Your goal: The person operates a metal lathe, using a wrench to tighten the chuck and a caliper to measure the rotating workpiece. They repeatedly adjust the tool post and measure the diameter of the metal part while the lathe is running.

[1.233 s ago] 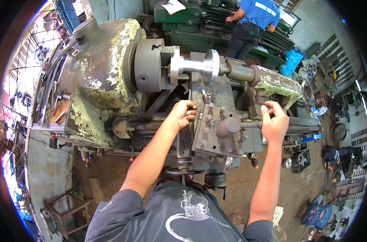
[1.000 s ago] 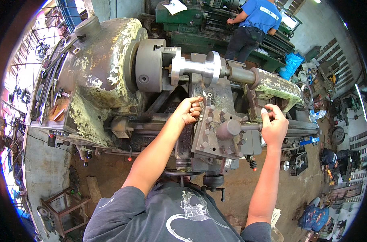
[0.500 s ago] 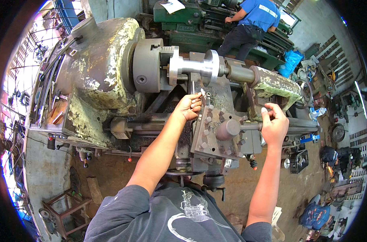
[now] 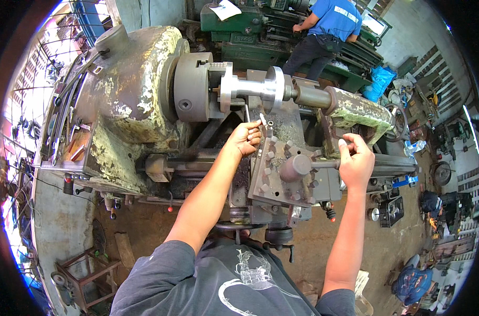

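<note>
My left hand (image 4: 245,139) is closed in a pinch at the far corner of the square tool post (image 4: 264,194). A small pale-tipped piece (image 4: 262,119) shows at its thumb and forefinger; I cannot make out its kind. My right hand (image 4: 357,160) is wrapped round the outer end of the tool post's lever (image 4: 325,164), right of its round hub (image 4: 295,168). Beyond both hands, a shiny metal workpiece (image 4: 255,88) with a disc at each end spans between the grey lathe chuck (image 4: 192,88) and the tailstock (image 4: 359,111).
Metal chips (image 4: 288,124) lie on the slide behind the tool post. The worn headstock (image 4: 126,89) stands at left, with hand tools (image 4: 79,126) on its ledge. A handwheel crank (image 4: 288,252) juts near my waist. A person in blue (image 4: 331,26) works at a green lathe (image 4: 234,46) behind.
</note>
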`<act>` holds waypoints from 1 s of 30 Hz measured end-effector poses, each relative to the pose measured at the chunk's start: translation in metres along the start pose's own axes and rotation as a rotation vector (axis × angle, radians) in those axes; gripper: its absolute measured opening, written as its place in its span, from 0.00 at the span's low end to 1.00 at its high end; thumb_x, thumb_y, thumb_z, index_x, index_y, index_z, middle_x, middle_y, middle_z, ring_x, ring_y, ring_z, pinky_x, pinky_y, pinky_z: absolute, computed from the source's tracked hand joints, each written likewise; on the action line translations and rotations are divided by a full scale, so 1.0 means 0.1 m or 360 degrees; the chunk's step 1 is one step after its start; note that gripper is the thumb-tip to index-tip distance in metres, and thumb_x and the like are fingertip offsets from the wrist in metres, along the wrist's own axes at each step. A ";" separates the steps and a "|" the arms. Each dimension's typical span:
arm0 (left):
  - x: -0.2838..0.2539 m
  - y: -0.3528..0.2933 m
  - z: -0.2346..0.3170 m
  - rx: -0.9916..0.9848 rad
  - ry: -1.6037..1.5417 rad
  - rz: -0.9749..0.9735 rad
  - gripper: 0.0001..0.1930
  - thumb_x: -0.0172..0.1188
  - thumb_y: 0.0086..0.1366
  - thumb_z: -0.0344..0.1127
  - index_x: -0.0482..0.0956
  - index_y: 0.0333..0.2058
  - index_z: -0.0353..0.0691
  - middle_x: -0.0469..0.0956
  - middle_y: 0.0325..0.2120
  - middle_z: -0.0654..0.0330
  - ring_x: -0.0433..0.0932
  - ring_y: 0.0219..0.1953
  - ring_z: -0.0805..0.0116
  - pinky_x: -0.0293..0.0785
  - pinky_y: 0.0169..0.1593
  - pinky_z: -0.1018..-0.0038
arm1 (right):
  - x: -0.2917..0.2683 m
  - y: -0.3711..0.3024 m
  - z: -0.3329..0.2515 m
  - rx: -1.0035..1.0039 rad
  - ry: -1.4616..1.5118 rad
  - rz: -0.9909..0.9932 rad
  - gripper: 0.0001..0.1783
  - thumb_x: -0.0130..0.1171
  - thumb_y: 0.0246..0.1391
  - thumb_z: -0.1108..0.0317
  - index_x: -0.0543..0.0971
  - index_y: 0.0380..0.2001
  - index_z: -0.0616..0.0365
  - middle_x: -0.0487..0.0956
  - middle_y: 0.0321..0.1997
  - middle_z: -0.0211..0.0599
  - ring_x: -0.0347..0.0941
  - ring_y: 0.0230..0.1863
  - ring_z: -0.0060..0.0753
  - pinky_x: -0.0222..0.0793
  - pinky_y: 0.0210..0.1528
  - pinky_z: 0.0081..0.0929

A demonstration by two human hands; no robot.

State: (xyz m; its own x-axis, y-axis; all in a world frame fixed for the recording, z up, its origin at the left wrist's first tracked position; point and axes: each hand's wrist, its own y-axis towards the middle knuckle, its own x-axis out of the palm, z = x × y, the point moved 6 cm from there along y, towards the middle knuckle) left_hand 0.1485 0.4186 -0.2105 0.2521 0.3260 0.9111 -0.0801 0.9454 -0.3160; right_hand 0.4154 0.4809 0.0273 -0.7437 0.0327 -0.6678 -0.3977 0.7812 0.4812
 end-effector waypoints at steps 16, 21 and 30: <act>0.08 -0.04 -0.03 0.0140 0.0132 0.0100 0.08 0.59 0.72 0.37 0.76 0.32 0.43 0.59 0.12 0.74 0.52 0.11 0.82 0.45 0.14 0.82 | -0.01 -0.01 -0.01 0.0013 0.0031 -0.0016 0.09 0.67 0.54 0.67 0.83 0.38 0.58 0.77 0.18 0.35 0.71 0.18 0.30 0.66 0.26 0.29; 0.07 -0.05 0.01 0.0264 0.0276 0.0171 0.08 0.60 0.72 0.38 0.77 0.34 0.44 0.59 0.12 0.74 0.52 0.11 0.82 0.44 0.14 0.81 | -0.01 0.00 -0.02 -0.0062 -0.0007 0.0016 0.09 0.67 0.54 0.67 0.84 0.38 0.57 0.78 0.18 0.35 0.72 0.18 0.29 0.66 0.26 0.29; -0.09 -0.61 0.01 0.0092 0.1086 0.0626 0.13 0.54 0.73 0.34 0.73 0.52 0.36 0.69 0.25 0.67 0.62 0.19 0.79 0.56 0.19 0.81 | -0.01 -0.01 0.00 -0.0044 0.0007 0.0010 0.10 0.67 0.55 0.68 0.83 0.39 0.59 0.76 0.18 0.33 0.69 0.18 0.26 0.64 0.25 0.27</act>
State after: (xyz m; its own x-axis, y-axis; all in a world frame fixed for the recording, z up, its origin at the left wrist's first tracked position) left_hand 0.1498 0.3578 -0.1984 0.7295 0.5780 0.3658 -0.3317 0.7666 -0.5499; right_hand 0.4167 0.4804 0.0272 -0.7484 0.0348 -0.6623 -0.4077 0.7635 0.5009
